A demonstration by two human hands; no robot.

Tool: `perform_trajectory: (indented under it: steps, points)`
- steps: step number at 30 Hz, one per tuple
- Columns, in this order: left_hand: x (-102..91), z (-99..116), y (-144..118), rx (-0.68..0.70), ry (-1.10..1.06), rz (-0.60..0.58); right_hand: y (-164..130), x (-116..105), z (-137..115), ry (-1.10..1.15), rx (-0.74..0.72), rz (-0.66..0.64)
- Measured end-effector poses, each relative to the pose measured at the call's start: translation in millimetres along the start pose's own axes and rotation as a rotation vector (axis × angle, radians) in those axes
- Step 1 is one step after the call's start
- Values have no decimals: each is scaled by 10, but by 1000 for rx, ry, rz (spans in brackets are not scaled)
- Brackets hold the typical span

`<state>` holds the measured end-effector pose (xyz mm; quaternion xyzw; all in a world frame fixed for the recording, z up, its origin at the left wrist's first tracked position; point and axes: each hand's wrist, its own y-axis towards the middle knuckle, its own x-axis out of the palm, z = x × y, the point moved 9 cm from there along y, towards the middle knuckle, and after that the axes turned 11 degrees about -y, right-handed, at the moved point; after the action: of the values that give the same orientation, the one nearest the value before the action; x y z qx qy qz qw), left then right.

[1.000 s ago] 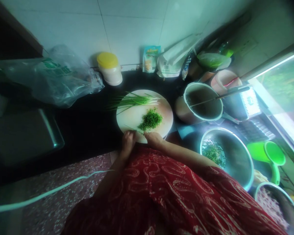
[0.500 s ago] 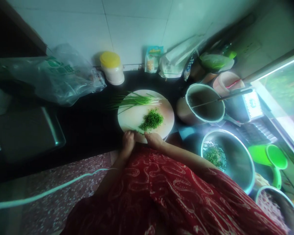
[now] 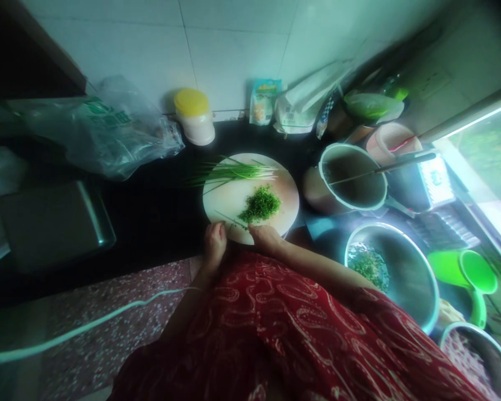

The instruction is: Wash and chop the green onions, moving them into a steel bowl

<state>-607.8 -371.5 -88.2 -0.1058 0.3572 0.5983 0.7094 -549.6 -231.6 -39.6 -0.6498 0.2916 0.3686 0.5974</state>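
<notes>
A round white cutting board point(image 3: 234, 197) lies on the dark counter in front of me. My right hand point(image 3: 266, 238) is closed round a knife point(image 3: 230, 218), whose thin blade points left over the board's near part. At the near left rim is my left hand point(image 3: 215, 241), fingers curled; whether it holds anything is hidden. A heap of finely chopped scallions point(image 3: 262, 204) sits just beyond my right hand. Whole scallions point(image 3: 237, 171) lie across the far side of the board, their green ends reaching past its left rim.
To the right stand a pot point(image 3: 353, 175) with a long-handled utensil, a metal basin point(image 3: 413, 278) with chopped greens, and a green dipper point(image 3: 463, 273). Behind are a yellow-lidded jar point(image 3: 195, 118) and packets point(image 3: 264, 103). A plastic bag point(image 3: 125, 133) lies left.
My left hand has drawn slightly left, away from the blade. The knife's blade now shows more clearly over the board. The whole view has shifted a little.
</notes>
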Motion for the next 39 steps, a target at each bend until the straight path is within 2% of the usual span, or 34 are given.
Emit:
perform_trajectory:
  steps: [5,9,14,22,39]
  points:
    - [8,-7,-130,27,137,-112,11,71,-78,-20,-13,-49]
    - [93,45,-158,73,196,-161,16,57,-15,-6,19,-32]
    - [169,132,-86,124,169,-158,-13,34,-9,-5,22,-11]
    - [224,116,-63,115,191,-180,-17,92,-45,-12,20,-11]
    - [196,131,-98,124,174,-153,-66,99,-49,-14,-23,-6]
